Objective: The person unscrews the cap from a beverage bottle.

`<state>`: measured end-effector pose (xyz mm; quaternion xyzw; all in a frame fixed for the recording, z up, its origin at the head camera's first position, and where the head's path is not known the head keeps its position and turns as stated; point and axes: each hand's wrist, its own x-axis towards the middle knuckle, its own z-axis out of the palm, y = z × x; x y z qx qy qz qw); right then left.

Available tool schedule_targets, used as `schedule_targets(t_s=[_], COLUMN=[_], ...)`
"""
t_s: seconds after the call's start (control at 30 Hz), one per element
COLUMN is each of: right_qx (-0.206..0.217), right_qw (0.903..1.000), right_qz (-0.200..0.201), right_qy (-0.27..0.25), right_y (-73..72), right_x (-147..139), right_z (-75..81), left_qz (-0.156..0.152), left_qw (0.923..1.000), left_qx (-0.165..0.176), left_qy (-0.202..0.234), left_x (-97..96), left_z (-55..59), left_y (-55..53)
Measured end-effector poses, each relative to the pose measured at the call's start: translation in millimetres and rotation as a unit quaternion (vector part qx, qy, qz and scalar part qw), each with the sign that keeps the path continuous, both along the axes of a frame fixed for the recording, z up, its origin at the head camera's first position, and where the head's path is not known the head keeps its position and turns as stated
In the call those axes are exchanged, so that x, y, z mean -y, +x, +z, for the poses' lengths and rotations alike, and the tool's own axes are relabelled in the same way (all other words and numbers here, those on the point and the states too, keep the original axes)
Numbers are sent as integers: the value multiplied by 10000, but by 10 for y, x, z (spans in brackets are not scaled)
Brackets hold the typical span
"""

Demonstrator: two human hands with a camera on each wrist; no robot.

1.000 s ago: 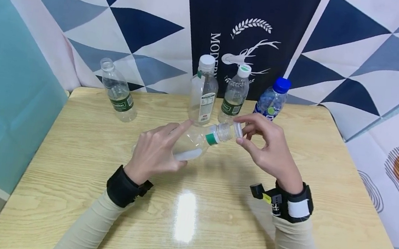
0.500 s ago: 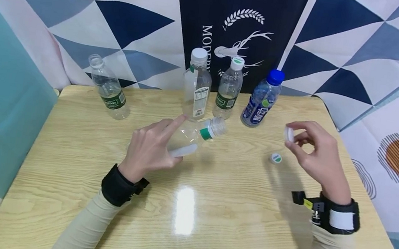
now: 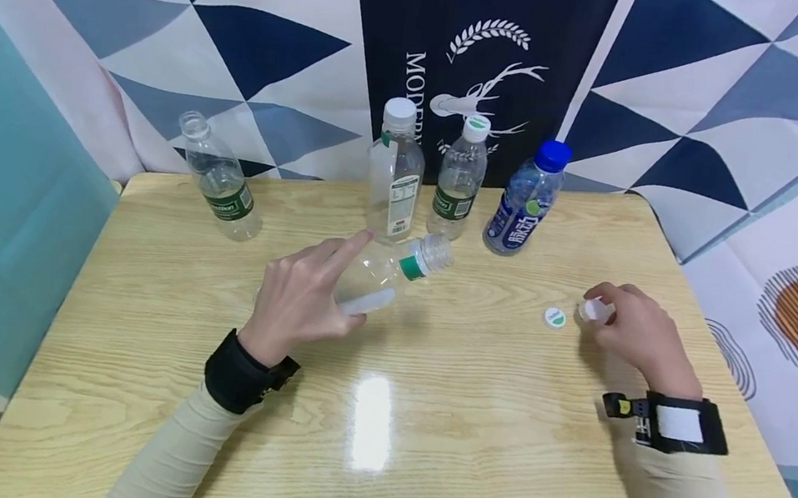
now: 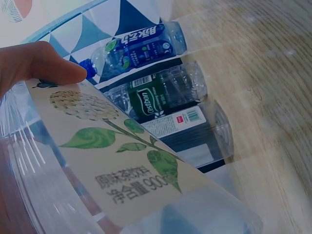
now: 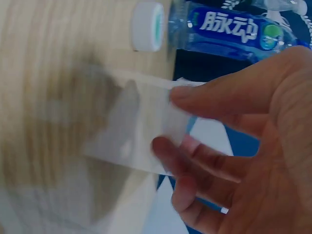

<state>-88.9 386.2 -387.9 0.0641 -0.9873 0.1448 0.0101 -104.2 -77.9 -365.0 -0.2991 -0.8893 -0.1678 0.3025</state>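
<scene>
My left hand (image 3: 304, 294) grips a large clear plastic bottle (image 3: 377, 270), tilted with its uncapped mouth to the right. In the left wrist view the thumb lies at the edge of its label (image 4: 117, 156), printed with a flower and green leaves. At the right side of the table, my right hand (image 3: 641, 333) pinches a white bottle cap (image 3: 594, 310) close over the wood. The right wrist view shows thumb and fingertips on either side of this blurred, translucent cap (image 5: 174, 114). Just left of it lies a second white cap (image 3: 554, 317) with a green mark.
Along the back stand a square clear bottle (image 3: 394, 185) with a white cap, a green-labelled bottle (image 3: 458, 189), and a blue-capped bottle (image 3: 523, 206). An uncapped green-labelled bottle (image 3: 222, 184) is at the back left. Behind the table (image 3: 459, 425) hangs a patterned cloth (image 3: 267, 46).
My right hand has carried the cap away from the bottle mouth, to the right and down close over the table beside the other cap. The left hand has stayed on the bottle.
</scene>
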Motion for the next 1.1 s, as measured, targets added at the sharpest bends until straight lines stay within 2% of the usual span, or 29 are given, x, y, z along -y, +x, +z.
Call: schedule_targets(t_s=[0.2,0.33,0.6,0.73,0.83,0.97,1.1], right_qx=[330,331,375,485,396,-13,-483], right_qw=[9993,9992,9992,9988,9989,9992,9970], right_qz=[107,155,5,-85,-125,40,297], right_qy=[154,187,121,-40,-237,-395,-525], right_y=[-43,-66,-42,2,44,12,-124], right_x=[11,17,32,18,19,167,472], right_z=[-89,-129,-154,-93,1,142,277], left_qz=[32,34,41,42,5,9,40], left_qw=[10000,10000,10000,10000,10000,9999,9999], left_qx=[-8,-4,8,28,47,48,81], left_qy=[42,67,51,78,87,94,98], left_x=[5,13,27,23,20,30,35], left_z=[-2,-7,-18,-5,4,11,6], left_y=[0,0,-7,-11,-15,-21,-28])
